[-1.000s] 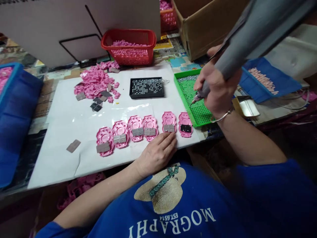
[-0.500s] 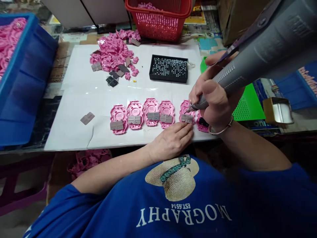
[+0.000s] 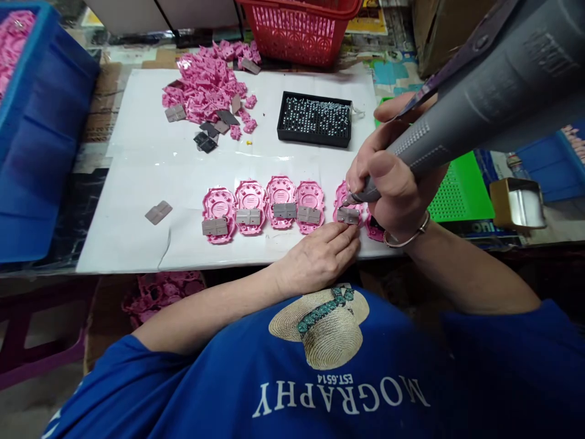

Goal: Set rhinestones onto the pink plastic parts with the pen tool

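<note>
My right hand (image 3: 393, 177) is wrapped round a grey electric screwdriver (image 3: 418, 146), held at a slant with its tip pointing down and left. The tip meets a pink plastic casing (image 3: 340, 192) near the upper left corner of a grey plate (image 3: 348, 215) lying in it. Closed fingers of my left hand (image 3: 322, 257) grip the near edge of this casing; their tips are partly hidden. Left of it stands a row of several similar pink casings (image 3: 280, 189), each with a greyish plate across its lower part. Another casing (image 3: 375, 230) with a dark plate is partly covered by my right hand.
A black tray of screws (image 3: 315, 141) lies beyond the casings. A heap of small pink parts (image 3: 205, 85) with loose plates is at back left. Around stand a red basket (image 3: 297, 36), a blue bin (image 3: 41, 152) and a green perforated tray (image 3: 466, 183).
The screwdriver tip has shifted slightly left relative to the grey plate. My left hand keeps its place on the casing. The whole view has moved a little.
</note>
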A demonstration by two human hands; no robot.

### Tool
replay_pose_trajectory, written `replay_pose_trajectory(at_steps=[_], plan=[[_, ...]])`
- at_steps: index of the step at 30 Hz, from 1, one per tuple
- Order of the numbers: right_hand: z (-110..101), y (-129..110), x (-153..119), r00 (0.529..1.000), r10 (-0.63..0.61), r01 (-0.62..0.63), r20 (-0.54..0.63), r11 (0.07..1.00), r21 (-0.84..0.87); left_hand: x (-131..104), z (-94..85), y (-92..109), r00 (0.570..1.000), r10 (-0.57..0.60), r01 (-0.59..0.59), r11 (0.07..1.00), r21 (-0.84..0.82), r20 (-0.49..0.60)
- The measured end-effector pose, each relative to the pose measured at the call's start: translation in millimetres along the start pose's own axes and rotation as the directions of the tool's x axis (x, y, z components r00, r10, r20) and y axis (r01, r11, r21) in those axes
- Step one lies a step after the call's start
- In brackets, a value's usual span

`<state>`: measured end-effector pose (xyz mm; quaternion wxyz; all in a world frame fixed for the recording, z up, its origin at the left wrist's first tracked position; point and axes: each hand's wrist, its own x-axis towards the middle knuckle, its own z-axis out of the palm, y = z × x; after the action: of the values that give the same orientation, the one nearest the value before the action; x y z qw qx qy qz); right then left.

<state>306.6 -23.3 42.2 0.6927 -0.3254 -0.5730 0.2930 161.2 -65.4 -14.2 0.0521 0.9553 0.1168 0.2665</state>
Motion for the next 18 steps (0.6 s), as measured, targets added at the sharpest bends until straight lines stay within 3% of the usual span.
replay_pose_trajectory(at_steps=[11, 18], plan=[[-1.1, 6.7, -1.1, 0.993, -0.034, 0.038, 0.114, 0.999, -0.039, 0.9, 3.1, 0.1, 0.999, 0.035, -0.033, 0.996, 0.079, -0.024], [-3.5, 5.1, 6.7, 0.997, 0.007, -0.009, 0.074, 0.999, 0.034, 3.8, -0.2, 2.0, 0.999, 0.039, -0.037, 0.997, 0.064, -0.028]])
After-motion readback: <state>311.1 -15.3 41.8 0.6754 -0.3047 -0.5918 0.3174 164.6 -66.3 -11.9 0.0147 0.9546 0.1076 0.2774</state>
